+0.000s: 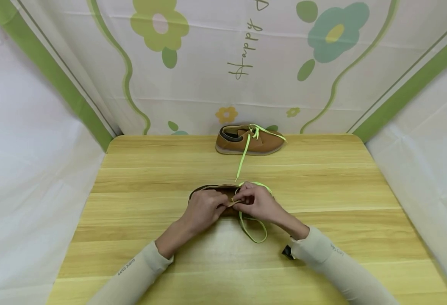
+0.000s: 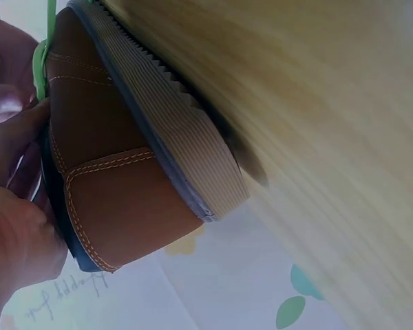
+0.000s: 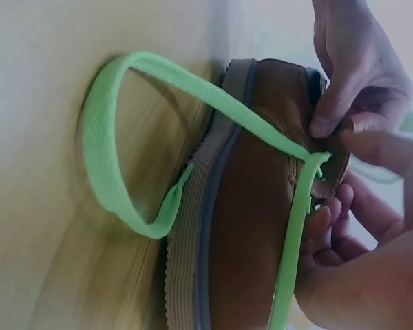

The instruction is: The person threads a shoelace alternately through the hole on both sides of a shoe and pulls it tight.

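Note:
A brown lace-up shoe (image 1: 227,192) sits on the table, its heel to the left. My left hand (image 1: 206,207) grips its near side, the thumb on the eyelet flap (image 3: 336,165). Close beside it, my right hand (image 1: 259,203) has its fingertips at the same flap, pinching at a small bit of lace by the flap's edge; the fingers partly hide this. A bright green shoelace (image 3: 110,144) runs through an eyelet. One length loops down to the table beside the sole, another crosses the shoe's front. The left wrist view shows the shoe's stitched heel (image 2: 131,206).
Behind, at the table's back edge, stands a matching brown shoe (image 1: 269,144) with a green lace (image 1: 243,159) trailing forward onto the wooden tabletop (image 1: 151,169). A small black object (image 1: 287,252) shows by the right cuff. A flower-printed cloth (image 1: 208,84) hangs behind the table.

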`<state>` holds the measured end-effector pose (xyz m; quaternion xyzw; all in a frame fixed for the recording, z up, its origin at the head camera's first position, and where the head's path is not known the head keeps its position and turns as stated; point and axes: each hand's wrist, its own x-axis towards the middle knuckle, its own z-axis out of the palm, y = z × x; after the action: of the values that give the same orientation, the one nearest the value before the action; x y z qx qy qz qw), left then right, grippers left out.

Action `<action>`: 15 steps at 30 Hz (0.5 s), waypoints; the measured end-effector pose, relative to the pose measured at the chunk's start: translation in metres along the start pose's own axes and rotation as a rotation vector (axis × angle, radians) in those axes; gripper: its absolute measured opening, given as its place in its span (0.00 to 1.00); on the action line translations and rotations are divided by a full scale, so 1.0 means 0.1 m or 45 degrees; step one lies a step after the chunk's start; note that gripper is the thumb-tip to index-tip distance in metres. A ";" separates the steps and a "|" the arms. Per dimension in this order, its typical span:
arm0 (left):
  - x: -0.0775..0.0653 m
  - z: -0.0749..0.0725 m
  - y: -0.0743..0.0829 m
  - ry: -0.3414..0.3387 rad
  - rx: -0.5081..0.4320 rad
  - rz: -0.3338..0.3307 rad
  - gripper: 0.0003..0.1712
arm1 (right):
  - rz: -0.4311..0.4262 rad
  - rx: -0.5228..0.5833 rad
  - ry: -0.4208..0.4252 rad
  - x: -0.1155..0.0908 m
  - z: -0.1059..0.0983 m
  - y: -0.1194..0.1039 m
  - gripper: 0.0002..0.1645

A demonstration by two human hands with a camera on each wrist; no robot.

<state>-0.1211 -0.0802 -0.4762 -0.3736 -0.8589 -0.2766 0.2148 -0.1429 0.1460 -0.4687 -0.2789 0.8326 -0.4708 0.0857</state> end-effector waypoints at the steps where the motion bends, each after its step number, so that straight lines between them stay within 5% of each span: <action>1: 0.00 0.00 0.00 -0.006 -0.011 -0.008 0.12 | 0.018 0.039 -0.014 0.01 -0.01 0.01 0.06; 15: 0.05 -0.06 -0.03 -0.149 -0.217 -0.315 0.07 | 0.143 0.214 0.101 0.03 -0.03 0.02 0.05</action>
<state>-0.1260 -0.0831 -0.4701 -0.2973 -0.8829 -0.3505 0.0960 -0.1472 0.1477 -0.4682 -0.2046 0.8074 -0.5440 0.1019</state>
